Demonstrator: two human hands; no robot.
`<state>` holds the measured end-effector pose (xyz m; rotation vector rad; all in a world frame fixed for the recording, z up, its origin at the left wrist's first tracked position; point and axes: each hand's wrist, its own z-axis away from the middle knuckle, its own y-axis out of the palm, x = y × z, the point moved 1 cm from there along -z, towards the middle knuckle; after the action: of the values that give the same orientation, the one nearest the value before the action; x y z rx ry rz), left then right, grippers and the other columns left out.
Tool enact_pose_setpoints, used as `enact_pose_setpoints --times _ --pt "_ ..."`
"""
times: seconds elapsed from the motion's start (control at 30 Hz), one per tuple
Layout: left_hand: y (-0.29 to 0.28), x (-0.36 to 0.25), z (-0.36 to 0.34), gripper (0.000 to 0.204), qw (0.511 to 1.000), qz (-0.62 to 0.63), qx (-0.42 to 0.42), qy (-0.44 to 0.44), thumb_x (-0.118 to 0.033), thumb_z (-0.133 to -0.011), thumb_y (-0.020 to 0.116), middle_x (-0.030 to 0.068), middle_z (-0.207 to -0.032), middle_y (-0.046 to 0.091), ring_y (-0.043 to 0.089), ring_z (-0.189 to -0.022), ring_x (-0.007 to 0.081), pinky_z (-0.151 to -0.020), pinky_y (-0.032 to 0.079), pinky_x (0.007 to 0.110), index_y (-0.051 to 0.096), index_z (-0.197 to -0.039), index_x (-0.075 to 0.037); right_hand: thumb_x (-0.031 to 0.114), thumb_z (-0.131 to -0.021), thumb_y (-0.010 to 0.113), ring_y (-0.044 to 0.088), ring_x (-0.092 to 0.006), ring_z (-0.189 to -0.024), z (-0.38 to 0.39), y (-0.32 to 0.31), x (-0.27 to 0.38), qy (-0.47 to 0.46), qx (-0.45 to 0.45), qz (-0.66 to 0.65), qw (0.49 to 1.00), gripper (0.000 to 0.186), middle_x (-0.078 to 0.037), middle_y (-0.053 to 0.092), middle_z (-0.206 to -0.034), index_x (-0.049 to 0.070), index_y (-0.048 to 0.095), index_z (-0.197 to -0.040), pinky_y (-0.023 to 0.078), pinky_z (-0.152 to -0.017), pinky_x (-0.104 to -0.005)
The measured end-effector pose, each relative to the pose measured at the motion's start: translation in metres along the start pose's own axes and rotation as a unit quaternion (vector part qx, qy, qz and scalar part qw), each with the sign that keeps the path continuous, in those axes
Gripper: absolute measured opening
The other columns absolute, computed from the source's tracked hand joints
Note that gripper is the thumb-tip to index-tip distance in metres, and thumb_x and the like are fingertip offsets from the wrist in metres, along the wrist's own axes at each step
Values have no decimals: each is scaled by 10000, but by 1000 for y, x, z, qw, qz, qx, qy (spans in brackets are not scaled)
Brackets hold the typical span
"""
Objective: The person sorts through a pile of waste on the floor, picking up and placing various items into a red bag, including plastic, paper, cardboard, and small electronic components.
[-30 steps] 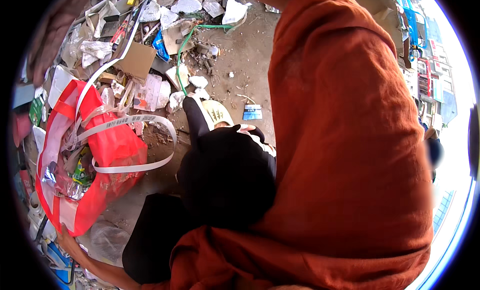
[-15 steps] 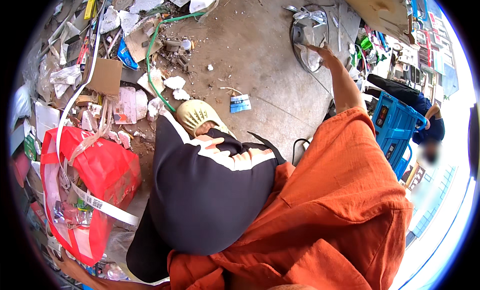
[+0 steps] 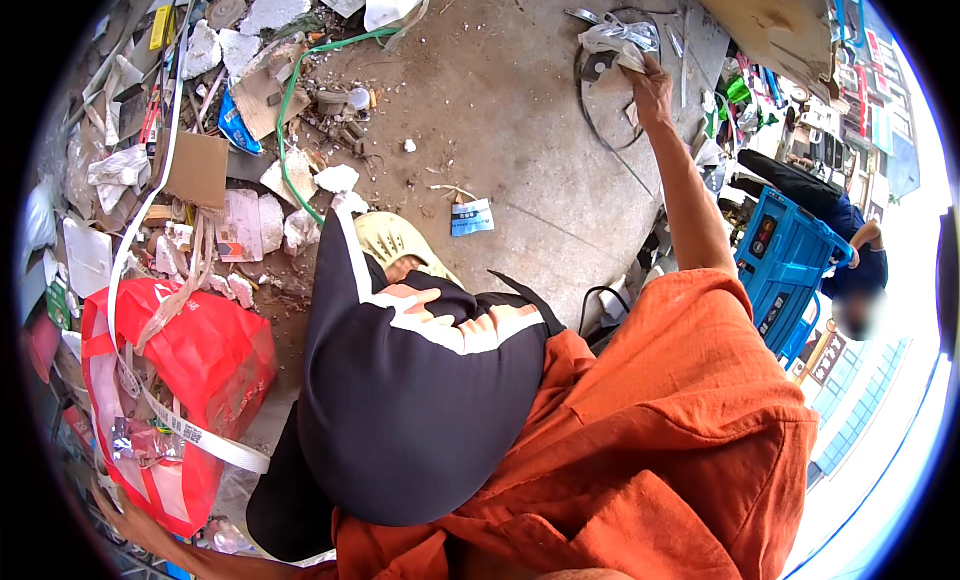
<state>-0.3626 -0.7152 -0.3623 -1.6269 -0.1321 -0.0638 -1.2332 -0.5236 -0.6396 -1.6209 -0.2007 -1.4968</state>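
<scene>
A person in a loose orange shirt (image 3: pixel 640 450) and black trousers with a pale stripe (image 3: pixel 410 400) is crouching over a bare grey concrete floor (image 3: pixel 500 110), one foot in a beige perforated clog (image 3: pixel 395 242) planted near the litter. A large red woven plastic sack (image 3: pixel 190 370), stuffed with scrap and trailing white strapping, is sitting at the person's left, and the left hand (image 3: pixel 125 505) is reaching under its lower corner at the frame's edge; whether it is gripping the sack cannot be told. The right arm is stretching far forward, its right hand (image 3: pixel 650 80) closing on a crumpled piece of silvery metal scrap (image 3: pixel 615 38) that is lying on the floor beside a thin dark wire hoop (image 3: pixel 600 100). A blue plastic crate (image 3: pixel 790 255) is standing to the right. A small blue-and-white paper packet (image 3: pixel 470 217) is lying on the floor just beyond the clog.
</scene>
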Motion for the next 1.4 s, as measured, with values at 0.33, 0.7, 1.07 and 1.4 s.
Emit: enact_pose_setpoints --times 0.33,0.7,1.07,1.4 --pt "13 8 7 459 999 -38 15 0 -281 -880 480 169 -1339 424 362 -1261 319 -1038 275 377 469 -1288 -71 236 -718 686 612 -345 -819 29 34 -62 2 46 387 921 390 -205 634 -891 -5 575 -1003 466 -706 -391" --pt "38 13 0 448 1000 -11 18 21 -272 -884 471 149 -1321 446 382 -1244 306 -1033 279 376 475 -1280 -64 108 -789 538 577 -397 -888 43 39 -31 -108 45 382 917 263 -213 605 -933 67 508 -1048 449 -749 -461" --pt "40 31 0 439 999 -40 14 10 -300 -889 490 152 -1347 419 359 -1266 306 -1038 269 378 490 -1273 -88 56 -775 471 487 -398 -1086 -136 0 -69 -123 142 515 836 515 -208 537 -1159 123 408 -1282 382 -948 -435" --pt "41 27 22 431 999 -29 8 -24 -202 -889 480 170 -1332 431 371 -1248 319 -1045 253 374 455 -1284 -32 131 -739 606 568 -352 -881 -95 44 26 -308 14 397 864 295 -137 608 -943 104 560 -1030 439 -754 -431"
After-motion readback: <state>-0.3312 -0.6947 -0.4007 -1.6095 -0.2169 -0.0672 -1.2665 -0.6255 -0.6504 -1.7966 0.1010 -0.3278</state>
